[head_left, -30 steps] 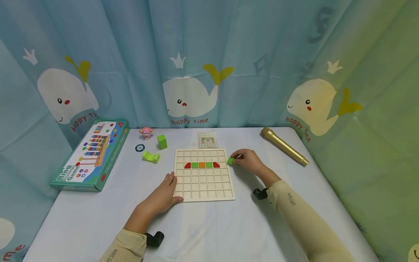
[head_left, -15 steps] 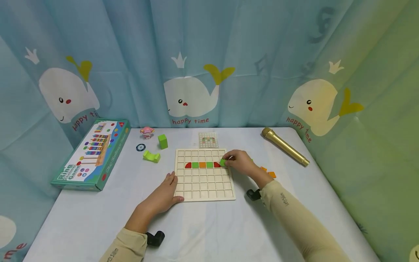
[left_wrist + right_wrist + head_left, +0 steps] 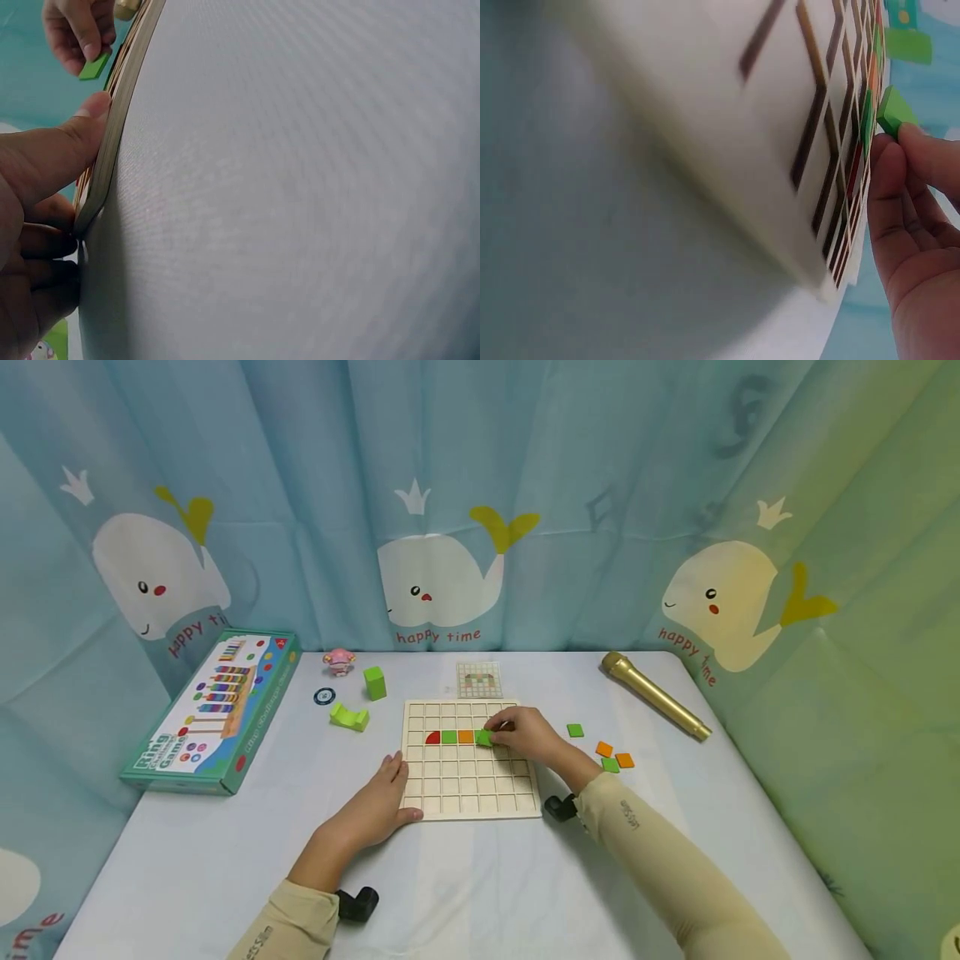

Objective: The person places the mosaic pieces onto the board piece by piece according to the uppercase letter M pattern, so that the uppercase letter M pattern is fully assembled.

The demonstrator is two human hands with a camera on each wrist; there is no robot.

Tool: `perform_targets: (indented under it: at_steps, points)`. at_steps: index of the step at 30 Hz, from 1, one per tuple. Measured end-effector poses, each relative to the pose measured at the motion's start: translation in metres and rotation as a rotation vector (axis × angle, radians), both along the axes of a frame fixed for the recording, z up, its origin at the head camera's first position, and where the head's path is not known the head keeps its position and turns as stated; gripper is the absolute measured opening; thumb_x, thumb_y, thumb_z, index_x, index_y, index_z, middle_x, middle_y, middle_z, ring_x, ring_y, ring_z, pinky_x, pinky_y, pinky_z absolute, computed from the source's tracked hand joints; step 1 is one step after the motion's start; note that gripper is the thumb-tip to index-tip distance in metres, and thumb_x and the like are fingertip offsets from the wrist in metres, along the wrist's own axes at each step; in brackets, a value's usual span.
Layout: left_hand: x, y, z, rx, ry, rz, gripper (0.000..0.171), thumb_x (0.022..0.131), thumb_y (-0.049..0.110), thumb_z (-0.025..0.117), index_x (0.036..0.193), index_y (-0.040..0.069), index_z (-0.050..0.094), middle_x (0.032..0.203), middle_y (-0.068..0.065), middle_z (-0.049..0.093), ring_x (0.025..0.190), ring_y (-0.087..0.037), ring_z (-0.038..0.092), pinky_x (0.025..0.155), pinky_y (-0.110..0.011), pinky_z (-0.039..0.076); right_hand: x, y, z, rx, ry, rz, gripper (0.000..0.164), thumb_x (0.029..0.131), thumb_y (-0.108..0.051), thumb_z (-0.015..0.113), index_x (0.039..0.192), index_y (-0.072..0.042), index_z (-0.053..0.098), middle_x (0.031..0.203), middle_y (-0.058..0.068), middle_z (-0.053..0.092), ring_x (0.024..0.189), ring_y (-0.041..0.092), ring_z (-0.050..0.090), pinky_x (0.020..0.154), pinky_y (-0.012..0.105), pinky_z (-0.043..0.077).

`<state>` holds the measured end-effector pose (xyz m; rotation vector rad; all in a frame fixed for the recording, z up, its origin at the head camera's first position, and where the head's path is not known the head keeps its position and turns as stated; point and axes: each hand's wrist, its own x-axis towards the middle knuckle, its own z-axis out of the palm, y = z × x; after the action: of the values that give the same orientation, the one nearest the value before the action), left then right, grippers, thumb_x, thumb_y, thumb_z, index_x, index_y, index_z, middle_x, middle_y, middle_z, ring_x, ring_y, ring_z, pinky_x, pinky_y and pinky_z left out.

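A pale wooden grid board [image 3: 468, 787] lies mid-table in the head view. My left hand [image 3: 367, 810] rests at its near left corner, fingers along the left edge and thumb on the near edge. Over the board, my right hand [image 3: 528, 737] pinches a green square tile [image 3: 484, 738] between thumb and fingertips. The right wrist view has this green tile [image 3: 895, 112] tilted and apart from the grid. One row of the board carries a red quarter-round tile [image 3: 433, 738], a green tile [image 3: 449, 737] and an orange tile [image 3: 467, 737]; the right hand covers the row's right end.
Loose green tiles [image 3: 574, 730] and orange tiles [image 3: 625, 761] lie right of the board. Behind it is a pattern card [image 3: 478, 680]. A gold microphone [image 3: 656, 696] lies far right. Leftward are a green block [image 3: 375, 683], a green arch block [image 3: 349, 717], a pink figurine [image 3: 339, 662] and a game box [image 3: 213, 714].
My right hand has moved left with the green tile, from beside the board's right edge to above the tile row. Loose tiles have come into sight behind it. The left hand has stayed put.
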<state>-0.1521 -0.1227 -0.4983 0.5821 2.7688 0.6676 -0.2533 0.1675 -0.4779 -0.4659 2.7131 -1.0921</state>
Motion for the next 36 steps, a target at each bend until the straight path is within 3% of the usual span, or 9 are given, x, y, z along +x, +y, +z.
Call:
perform_targets:
  at_steps: [25, 36]
  points:
    - [-0.003, -0.001, 0.0, 0.008, -0.018, -0.002, 0.086, 0.093, 0.035, 0.072, 0.149, -0.016, 0.031, 0.161, -0.03, 0.018, 0.15, -0.042, 0.016, 0.118, -0.049, 0.026, 0.002, -0.063, -0.004, -0.003, 0.008, 0.151, 0.012, 0.094, -0.01, 0.072, 0.105, -0.01, 0.077, 0.102, -0.001, 0.072, 0.091, 0.01, 0.064, 0.083, 0.029, 0.054]
    - [-0.002, -0.002, -0.001, 0.015, -0.014, -0.01, 0.086, 0.094, 0.035, 0.071, 0.149, -0.016, 0.03, 0.161, -0.03, 0.018, 0.15, -0.043, 0.016, 0.118, -0.049, 0.026, 0.001, -0.082, -0.004, 0.066, 0.032, 0.218, 0.013, 0.095, -0.009, 0.07, 0.106, -0.009, 0.077, 0.109, 0.002, 0.073, 0.098, 0.013, 0.066, 0.086, 0.03, 0.054]
